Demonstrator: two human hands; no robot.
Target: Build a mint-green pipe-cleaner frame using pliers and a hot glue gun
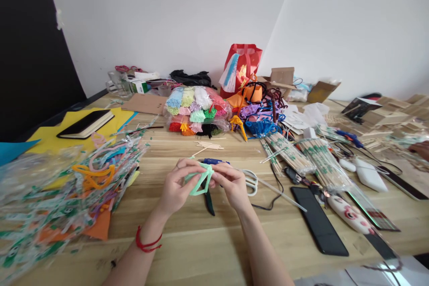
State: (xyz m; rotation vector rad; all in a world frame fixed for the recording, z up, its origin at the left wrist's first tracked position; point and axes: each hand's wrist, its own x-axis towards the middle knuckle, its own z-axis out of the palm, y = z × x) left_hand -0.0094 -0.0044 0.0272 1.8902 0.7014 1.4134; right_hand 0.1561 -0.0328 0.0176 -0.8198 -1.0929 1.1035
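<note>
One bent, pale green shape is pinched by the left hand and the right hand, just above the worktop. White scissor handles are seen beside the right hand.

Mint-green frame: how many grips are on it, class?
2: the left grip at the left side of the mint-green frame, the right grip at its right corner. Some fingertips are hidden.

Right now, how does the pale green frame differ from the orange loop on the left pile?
The green frame is held by the left hand and right hand; the orange loop lies on the pile. The green frame has angular corners; the orange loop curves. Both are open outlines.
</note>
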